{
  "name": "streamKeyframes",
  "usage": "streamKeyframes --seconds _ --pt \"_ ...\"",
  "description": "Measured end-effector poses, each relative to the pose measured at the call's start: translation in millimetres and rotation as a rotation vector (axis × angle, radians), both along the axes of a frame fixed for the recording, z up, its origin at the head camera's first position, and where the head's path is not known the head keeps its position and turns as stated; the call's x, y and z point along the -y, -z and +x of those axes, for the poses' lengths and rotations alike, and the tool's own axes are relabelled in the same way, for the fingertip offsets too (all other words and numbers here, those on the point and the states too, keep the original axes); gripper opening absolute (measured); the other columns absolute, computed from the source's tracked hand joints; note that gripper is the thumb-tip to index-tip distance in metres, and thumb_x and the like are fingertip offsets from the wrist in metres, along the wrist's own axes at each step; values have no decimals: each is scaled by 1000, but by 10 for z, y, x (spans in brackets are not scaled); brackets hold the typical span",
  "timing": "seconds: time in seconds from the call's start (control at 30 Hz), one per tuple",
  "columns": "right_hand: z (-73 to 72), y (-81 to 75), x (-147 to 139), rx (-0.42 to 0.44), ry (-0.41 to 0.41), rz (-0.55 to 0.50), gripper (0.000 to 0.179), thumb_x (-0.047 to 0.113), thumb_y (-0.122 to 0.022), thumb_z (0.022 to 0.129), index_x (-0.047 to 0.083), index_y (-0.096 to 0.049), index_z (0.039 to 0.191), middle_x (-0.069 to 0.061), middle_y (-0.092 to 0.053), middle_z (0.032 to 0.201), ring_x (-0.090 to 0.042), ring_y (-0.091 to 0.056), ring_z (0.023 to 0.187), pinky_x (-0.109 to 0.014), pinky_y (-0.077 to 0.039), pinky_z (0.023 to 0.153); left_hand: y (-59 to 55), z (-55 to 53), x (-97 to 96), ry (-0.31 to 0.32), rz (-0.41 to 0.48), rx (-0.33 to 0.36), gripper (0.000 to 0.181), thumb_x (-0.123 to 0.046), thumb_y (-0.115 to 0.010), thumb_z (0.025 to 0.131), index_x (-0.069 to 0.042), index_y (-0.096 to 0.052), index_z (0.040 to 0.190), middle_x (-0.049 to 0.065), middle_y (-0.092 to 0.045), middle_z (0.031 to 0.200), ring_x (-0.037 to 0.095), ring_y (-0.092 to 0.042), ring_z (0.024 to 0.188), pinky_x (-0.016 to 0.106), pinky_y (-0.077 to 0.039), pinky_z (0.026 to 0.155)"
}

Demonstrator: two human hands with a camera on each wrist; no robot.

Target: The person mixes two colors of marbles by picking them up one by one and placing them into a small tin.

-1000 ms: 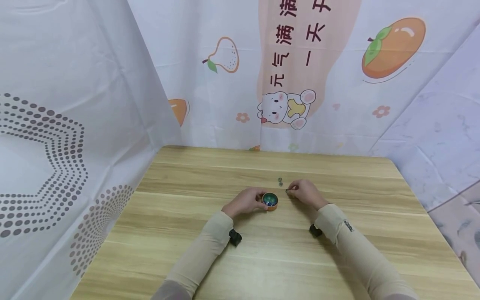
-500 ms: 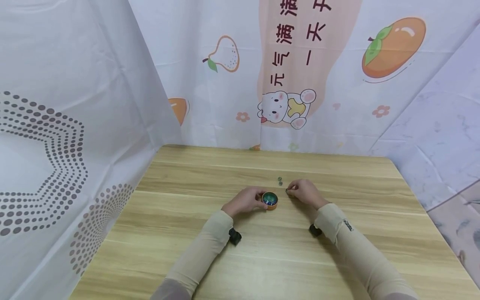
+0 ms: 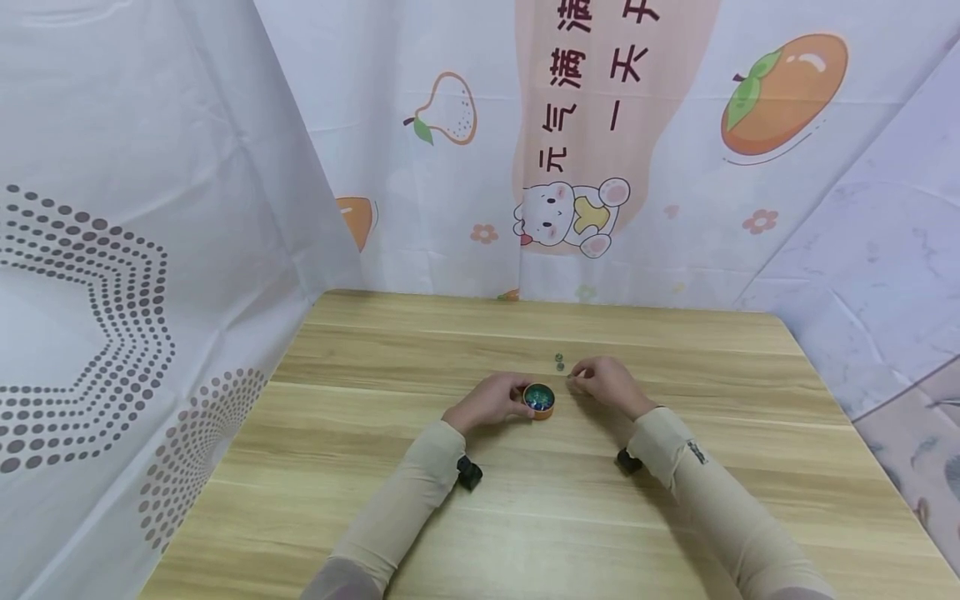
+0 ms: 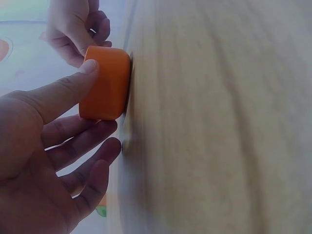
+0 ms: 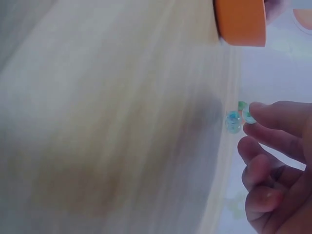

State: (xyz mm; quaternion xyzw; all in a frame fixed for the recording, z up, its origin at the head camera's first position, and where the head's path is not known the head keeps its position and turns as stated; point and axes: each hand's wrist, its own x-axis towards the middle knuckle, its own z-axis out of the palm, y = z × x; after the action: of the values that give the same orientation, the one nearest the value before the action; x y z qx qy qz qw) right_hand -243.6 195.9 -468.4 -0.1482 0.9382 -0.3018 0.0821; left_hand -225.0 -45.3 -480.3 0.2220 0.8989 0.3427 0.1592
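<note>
In the head view my left hand grips a small round orange tin at its left side, thumb in front and fingers behind. The tin stands on the table, open at the top, with shiny blue and green pieces inside. Its orange side wall shows in the left wrist view. Right of it, my right hand pinches a clear, greenish glass marble between thumb and index finger, just above the table. Two similar marbles lie close together on the table behind; in the head view they are tiny.
The wood-grain table reaches back to a white printed curtain. Another curtain hangs along the left side. A black wrist camera sits under the left wrist, another under the right.
My right fingertips have shifted slightly left and up with the small marble, which was at the table before. The left hand and the tin have stayed in place.
</note>
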Motion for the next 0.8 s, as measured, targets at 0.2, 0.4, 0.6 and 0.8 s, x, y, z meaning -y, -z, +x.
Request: streamKeyframes --seconds 0.2,0.4,0.6,0.8 --pt "9 -39 41 -23 -18 -11 20 21 -67 92 5 -73 102 -6 -68 81 -14 -56 66 -28 -45 59 -5 -4 -1 0 -1 -3 46 -23 -77 84 -15 -64 127 -3 -69 107 10 -62 97 29 -49 87" --pt "33 -61 83 -56 -34 -27 17 20 -68 91 6 -74 99 -7 -69 84 -14 -57 69 -28 -46 60 -4 -4 2 7 -4 -8 46 -24 -78 83 -15 -64 127 -3 -69 107 10 -62 96 29 -49 87" --pt "74 -81 130 -105 -66 -19 16 19 -69 90 5 -75 98 -10 -72 89 -15 -60 74 -30 -49 65 15 1 3 -1 -4 -1 47 -25 -77 84 -17 -64 128 -4 -68 107 9 -60 95 29 -49 85" --pt "112 -105 148 -119 -96 -20 16 16 -68 90 4 -74 98 -11 -72 90 -17 -61 76 -31 -50 67 11 6 -1 -5 4 4 52 -26 -77 84 -16 -61 132 -2 -68 111 10 -60 98 28 -49 85"
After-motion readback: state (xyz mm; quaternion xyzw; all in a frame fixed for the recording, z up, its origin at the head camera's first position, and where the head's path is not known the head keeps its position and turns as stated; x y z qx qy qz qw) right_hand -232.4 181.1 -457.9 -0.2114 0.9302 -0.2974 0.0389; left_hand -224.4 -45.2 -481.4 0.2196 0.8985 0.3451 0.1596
